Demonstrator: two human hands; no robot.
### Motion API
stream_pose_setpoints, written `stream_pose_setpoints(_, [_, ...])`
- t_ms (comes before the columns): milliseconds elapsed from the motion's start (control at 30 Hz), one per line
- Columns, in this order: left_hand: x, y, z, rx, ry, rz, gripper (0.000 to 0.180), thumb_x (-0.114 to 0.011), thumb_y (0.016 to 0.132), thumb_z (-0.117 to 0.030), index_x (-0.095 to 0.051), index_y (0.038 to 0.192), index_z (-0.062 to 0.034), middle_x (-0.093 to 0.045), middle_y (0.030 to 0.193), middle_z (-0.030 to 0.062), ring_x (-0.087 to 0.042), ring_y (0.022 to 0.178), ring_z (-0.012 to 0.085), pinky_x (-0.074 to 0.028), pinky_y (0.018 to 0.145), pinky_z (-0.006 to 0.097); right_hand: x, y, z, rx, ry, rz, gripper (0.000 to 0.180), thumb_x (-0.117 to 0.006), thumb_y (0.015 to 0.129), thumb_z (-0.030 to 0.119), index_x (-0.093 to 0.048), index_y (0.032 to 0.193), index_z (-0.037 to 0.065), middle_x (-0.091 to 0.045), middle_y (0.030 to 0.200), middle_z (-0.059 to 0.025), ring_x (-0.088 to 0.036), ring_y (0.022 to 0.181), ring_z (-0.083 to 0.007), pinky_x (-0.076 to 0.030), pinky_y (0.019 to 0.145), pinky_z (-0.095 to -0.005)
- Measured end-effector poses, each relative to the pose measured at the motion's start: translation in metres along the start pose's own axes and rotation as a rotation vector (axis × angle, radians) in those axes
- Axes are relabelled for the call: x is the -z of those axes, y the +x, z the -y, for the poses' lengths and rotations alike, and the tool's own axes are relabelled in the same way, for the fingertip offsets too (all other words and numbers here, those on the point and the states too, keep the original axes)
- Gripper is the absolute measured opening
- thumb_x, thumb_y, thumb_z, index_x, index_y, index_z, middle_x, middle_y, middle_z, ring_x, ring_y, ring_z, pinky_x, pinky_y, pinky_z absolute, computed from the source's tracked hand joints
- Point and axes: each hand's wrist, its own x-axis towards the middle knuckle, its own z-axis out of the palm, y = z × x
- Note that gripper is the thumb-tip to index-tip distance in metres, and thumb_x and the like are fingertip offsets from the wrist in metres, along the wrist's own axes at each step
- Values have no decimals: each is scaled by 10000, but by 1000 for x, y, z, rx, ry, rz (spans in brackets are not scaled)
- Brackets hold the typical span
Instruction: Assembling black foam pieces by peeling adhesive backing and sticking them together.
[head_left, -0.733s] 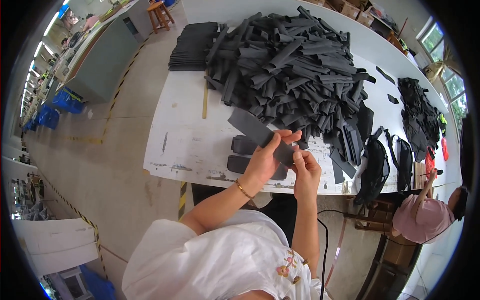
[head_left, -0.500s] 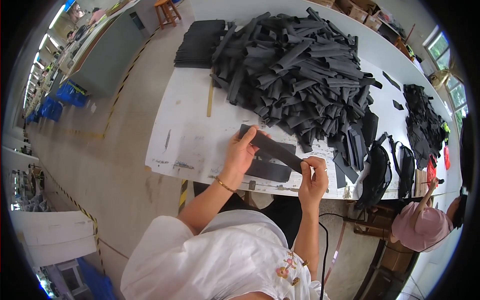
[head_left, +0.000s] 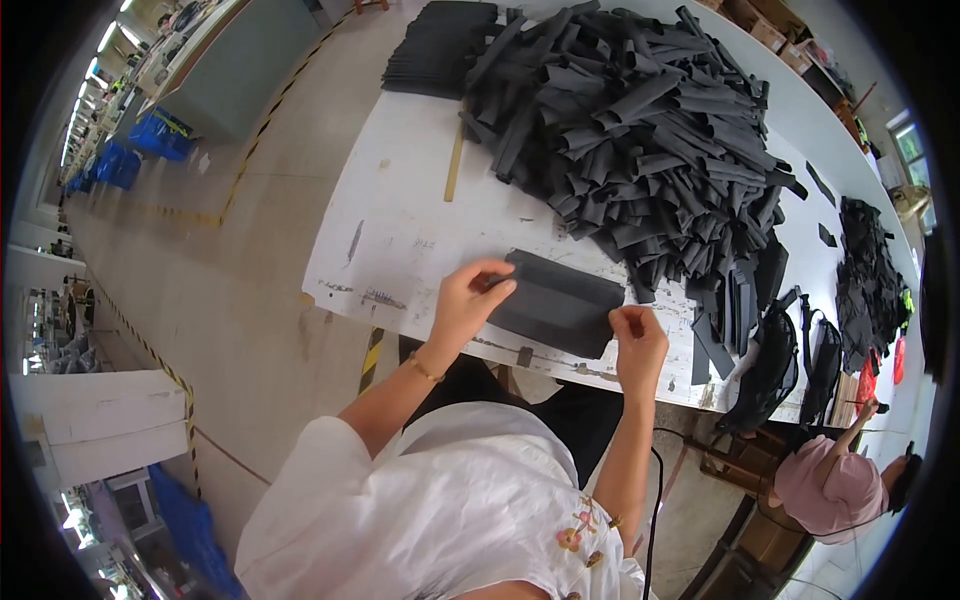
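Observation:
A flat dark grey fabric piece (head_left: 560, 300) lies on the white table (head_left: 410, 235) near its front edge. My left hand (head_left: 468, 298) rests on the piece's left end, fingers pressed on it. My right hand (head_left: 640, 335) pinches its right lower corner. Behind them rises a large heap of dark grey strips (head_left: 640, 120).
A neat stack of dark pieces (head_left: 430, 45) sits at the table's far left. A wooden ruler (head_left: 454, 162) lies beside the heap. Black straps and bags (head_left: 790, 350) hang at the right edge. A person in pink (head_left: 830, 480) sits lower right. Concrete floor lies to the left.
My hands held the piece raised in front of me; they have since lowered it and spread it flat on the table, moving apart to its two ends.

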Motion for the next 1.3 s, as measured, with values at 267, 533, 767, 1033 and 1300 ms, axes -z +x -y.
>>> stream_pose_setpoints(267, [-8, 45, 22, -273, 410, 91, 197, -749, 778, -13, -707, 963, -66, -603, 870, 10, -529, 710, 78, -442, 643, 207, -13, 43, -31, 58, -176, -51, 129, -694, 875, 109, -663, 913, -9, -646, 713, -69, -556, 635, -134, -457, 618, -287])
stream_pose_setpoints(533, [30, 153, 39, -140, 5, -313, 195, -673, 888, -179, -682, 962, 1, -666, 819, 15, -584, 722, 74, -462, 628, 227, 35, 37, -73, 190, -320, -314, 118, -663, 899, 106, -659, 960, 5, -654, 868, -122, -619, 757, -216, -488, 704, -326])
stream_pose_setpoints(767, [32, 281, 32, -299, 367, -312, 252, -657, 904, -248, -703, 925, 0, -667, 762, 26, -597, 654, 87, -487, 584, 240, 115, 33, -149, 68, -599, -679, 91, -628, 882, 73, -664, 944, 17, -654, 890, -156, -633, 828, -321, -495, 742, -406])
stream_pose_setpoints(1033, [7, 281, 20, 193, 25, 26, 204, -749, 852, -214, -721, 963, -45, -652, 747, -1, -574, 617, 62, -472, 552, 205, 126, 26, -135, 120, -852, -443, 271, -646, 822, 36, -642, 1093, 32, -617, 1110, -148, -543, 1071, -361, -442, 888, -453])
stream_pose_setpoints(1300, [-3, 269, 32, 269, -6, -35, 126, -753, 830, -168, -699, 847, -56, -632, 728, -6, -558, 596, 69, -457, 509, 212, 121, 51, -146, 187, -1244, -234, 224, -568, 880, 127, -656, 1052, 12, -627, 1103, -115, -558, 1032, -292, -424, 813, -425])
